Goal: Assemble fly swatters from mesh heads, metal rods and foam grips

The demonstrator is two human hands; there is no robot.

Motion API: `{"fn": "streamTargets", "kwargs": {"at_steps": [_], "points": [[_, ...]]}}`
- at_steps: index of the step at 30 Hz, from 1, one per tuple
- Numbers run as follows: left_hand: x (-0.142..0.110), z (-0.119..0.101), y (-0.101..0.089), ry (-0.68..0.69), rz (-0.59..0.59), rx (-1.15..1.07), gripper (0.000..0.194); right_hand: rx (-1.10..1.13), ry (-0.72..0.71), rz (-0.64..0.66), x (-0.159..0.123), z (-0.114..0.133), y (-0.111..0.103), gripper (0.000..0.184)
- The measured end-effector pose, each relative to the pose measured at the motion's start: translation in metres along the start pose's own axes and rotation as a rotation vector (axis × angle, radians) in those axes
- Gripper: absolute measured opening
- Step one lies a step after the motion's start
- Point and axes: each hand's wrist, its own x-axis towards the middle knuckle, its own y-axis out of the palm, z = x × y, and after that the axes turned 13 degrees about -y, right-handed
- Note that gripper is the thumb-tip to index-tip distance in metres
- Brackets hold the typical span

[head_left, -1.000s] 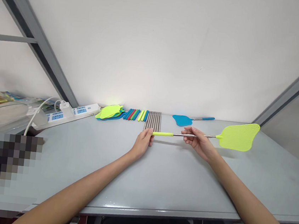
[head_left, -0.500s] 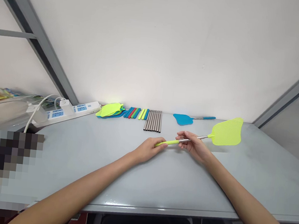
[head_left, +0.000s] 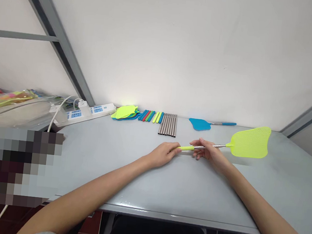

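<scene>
A yellow-green fly swatter (head_left: 250, 142) is held level above the table, its broad paddle to the right. My left hand (head_left: 165, 153) is closed around the end of its yellow-green handle. Along the metal rod, my right hand (head_left: 210, 152) grips between thumb and fingers, with some fingertips hanging apart below. A blue fly swatter (head_left: 200, 124) lies beyond the hands near the wall. Metal tubes (head_left: 167, 125) sit side by side at the back, beside a row of coloured handles (head_left: 150, 116). Left of these is a pile of swatter paddles (head_left: 126, 111), yellow-green on top.
A white power strip (head_left: 101, 110) with plugs and a cable stands at the table's back left. Bagged colourful items (head_left: 9, 103) lie farther left, above a blurred-out patch. Grey frame posts (head_left: 65, 51) flank the white wall. The grey table's front edge (head_left: 179, 218) runs before me.
The view has turned slightly left, so the table and everything on it appear farther right. Both hands keep their hold on the yellow-green swatter, and its paddle looks slightly tilted differently.
</scene>
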Motion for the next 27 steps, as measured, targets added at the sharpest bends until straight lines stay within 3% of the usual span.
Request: {"fn": "streamTargets", "kwargs": {"at_steps": [10,27], "points": [[-0.002,-0.002,0.002,-0.003,0.0,0.031,0.03,-0.188,0.012,0.009,-0.005,-0.001,0.004,0.046],[-0.007,-0.006,0.01,-0.004,-0.065,0.022,0.026,-0.113,0.05,-0.009,-0.005,-0.001,0.01,0.044]]}}
